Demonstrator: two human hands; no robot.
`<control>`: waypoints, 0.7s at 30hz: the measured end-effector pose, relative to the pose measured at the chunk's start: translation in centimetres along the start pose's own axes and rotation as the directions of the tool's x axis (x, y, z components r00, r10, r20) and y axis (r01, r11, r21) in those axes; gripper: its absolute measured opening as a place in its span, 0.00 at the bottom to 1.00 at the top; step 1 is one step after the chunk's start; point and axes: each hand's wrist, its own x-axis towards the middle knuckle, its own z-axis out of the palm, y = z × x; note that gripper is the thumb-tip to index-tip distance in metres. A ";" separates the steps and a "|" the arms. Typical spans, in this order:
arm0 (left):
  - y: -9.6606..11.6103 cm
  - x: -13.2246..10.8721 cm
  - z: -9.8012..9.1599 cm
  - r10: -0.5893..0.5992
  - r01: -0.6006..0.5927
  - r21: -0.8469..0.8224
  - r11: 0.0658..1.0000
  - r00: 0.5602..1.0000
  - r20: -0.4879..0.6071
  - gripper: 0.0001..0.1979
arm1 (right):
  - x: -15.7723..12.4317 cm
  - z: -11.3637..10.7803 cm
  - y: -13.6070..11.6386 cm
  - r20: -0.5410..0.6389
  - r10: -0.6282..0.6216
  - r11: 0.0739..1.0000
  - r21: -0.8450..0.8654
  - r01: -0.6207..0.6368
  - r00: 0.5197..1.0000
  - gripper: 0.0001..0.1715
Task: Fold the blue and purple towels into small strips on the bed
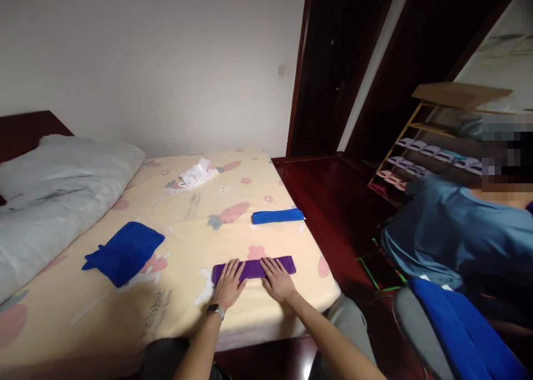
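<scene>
A purple cloth (254, 269), folded into a long narrow strip, lies on the bed near its front edge. My left hand (230, 284) rests flat on the strip's left part, fingers stretched out. On its right part lies my right hand (278, 279), also flat with the fingers spread. Just beyond is a blue cloth (278, 216) folded into a similar strip, close to the bed's right edge. Farther left, another blue cloth (127, 252) lies spread out, with a crumpled left end. Neither hand grips anything.
The bed (183, 258) has a patterned yellow sheet. A grey quilt (62, 196) is heaped at left, and a crumpled white plastic bag (199, 173) lies toward the wall. At right, a person in a blue shirt (449, 224) sits near a shoe rack (416, 113) and a chair (416, 319) draped with blue cloth.
</scene>
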 end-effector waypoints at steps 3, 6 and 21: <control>-2.3 -0.9 0.7 0.011 -0.011 -0.004 1.000 0.999 0.041 0.32 | -0.9 0.2 2.2 0.020 0.018 1.000 -0.023 -0.018 1.000 0.39; -5.3 -2.5 0.8 -0.018 0.018 0.008 1.000 0.998 0.053 0.32 | -2.0 -0.3 5.2 0.006 0.040 0.999 -0.036 -0.040 0.999 0.40; -5.9 -3.9 -0.9 -0.714 0.687 -0.280 0.671 0.700 0.004 0.19 | -1.5 -3.1 5.0 0.232 0.822 0.329 0.550 -0.767 0.519 0.24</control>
